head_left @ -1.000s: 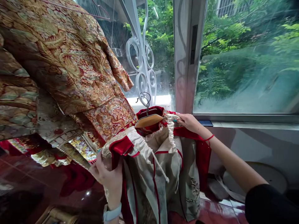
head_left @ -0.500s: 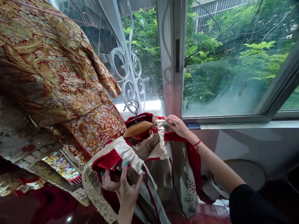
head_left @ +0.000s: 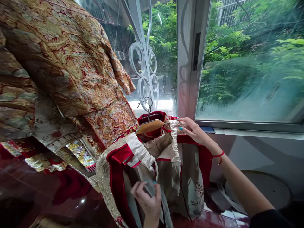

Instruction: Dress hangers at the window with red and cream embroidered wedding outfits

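Observation:
A red and pale beige embroidered garment [head_left: 104, 171] hangs from a hanger [head_left: 150, 126] with a wide tan shoulder. White gathered bands [head_left: 140, 148] lie over both its shoulders, and red trim runs down its open front. My right hand [head_left: 196, 131] pinches the garment's right shoulder beside the gathered band, thumb in front and fingers along the top. Lower down, in front of the opening, my left hand [head_left: 148, 199] has its fingers curled in around a pale strip of cloth [head_left: 150, 187]. Motion blurs these fingertips, and a thin white tie hangs just above them.
Gold and red patterned robes [head_left: 71, 63] hang close on the left. Behind the hanger is white scrolled ironwork [head_left: 143, 60]. A window [head_left: 247, 72] fills the upper right, with a dark flat object [head_left: 207, 129] on its sill. A round pale board [head_left: 263, 186] leans low at right.
My left hand has left the red panel on the left and moved right and down to the pale cloth at the opening. My right hand stays at the shoulder; the view has shifted left.

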### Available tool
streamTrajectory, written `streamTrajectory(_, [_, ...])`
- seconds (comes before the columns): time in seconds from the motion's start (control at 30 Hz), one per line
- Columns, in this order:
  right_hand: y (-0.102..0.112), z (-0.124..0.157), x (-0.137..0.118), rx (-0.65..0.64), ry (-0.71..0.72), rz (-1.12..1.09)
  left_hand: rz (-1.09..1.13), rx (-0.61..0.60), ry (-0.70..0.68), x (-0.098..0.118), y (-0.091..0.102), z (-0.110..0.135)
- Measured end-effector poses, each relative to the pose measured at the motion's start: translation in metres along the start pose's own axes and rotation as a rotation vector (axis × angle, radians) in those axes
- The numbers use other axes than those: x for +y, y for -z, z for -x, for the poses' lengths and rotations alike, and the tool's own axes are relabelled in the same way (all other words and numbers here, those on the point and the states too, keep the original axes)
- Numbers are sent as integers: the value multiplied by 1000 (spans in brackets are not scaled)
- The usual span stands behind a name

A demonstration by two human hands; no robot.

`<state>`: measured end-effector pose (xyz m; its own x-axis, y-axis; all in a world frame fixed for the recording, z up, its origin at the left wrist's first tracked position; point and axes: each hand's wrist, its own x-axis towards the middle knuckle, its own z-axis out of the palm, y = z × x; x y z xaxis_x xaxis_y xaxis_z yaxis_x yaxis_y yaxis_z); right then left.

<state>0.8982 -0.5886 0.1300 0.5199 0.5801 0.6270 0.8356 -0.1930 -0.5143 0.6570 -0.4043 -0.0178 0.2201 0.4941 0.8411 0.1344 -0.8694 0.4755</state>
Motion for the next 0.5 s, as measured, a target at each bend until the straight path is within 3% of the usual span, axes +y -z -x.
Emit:
streamTrajectory(0.1, [-3, 9, -8, 73, 30, 52, -115, -205, 70, -5, -10, 32])
streamTrajectory(0.23, [-25, 31, -48, 482, 245, 128, -431, -350, 185, -24, -28, 48])
streamTrajectory(0.3, [-47, 45, -73, 541, 404, 80, -487, -368, 185, -31, -34, 47])
streamTrajectory(0.4, [-86, 61, -100, 216, 459, 144, -426, -333, 152, -33, -36, 47])
streamTrajectory(0.5, [-120, 69, -103, -137, 237, 371, -233, -277, 66, -28, -30, 58])
